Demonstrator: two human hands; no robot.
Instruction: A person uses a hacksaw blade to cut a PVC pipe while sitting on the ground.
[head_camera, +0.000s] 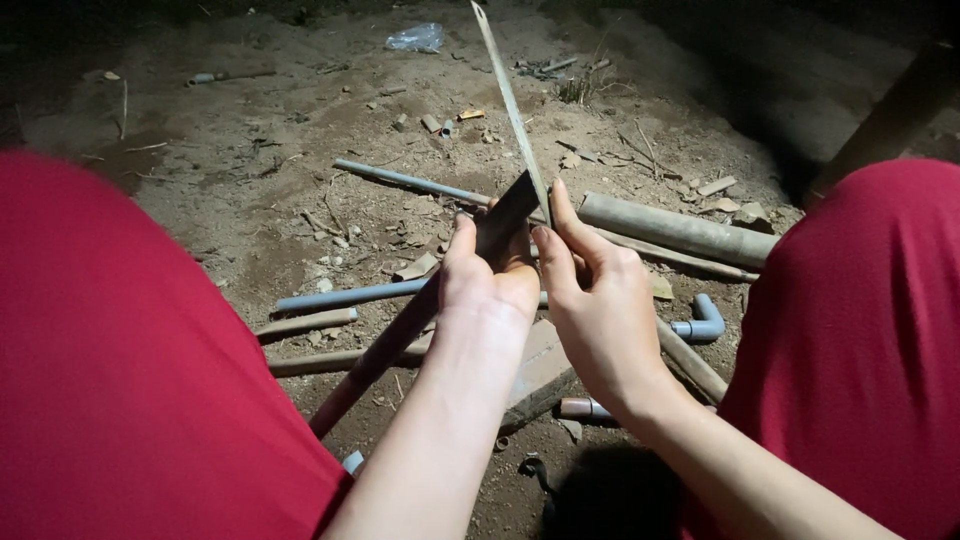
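Note:
My left hand (487, 278) grips a dark knife blade (508, 208) whose long wooden handle (375, 360) slants down to the left. My right hand (598, 300) pinches a thin bamboo strip (510, 105) that rises away toward the top of the view. The blade's edge rests against the strip just above my fingers. Both hands meet between my knees, which are covered in red cloth (130, 360).
On the dirt ground lie grey plastic pipes (405, 180), a thick bamboo piece (675, 228), a grey pipe elbow (702, 322), wooden sticks (305, 323) and a flat board (540, 375). A crumpled plastic bag (416, 38) lies far back.

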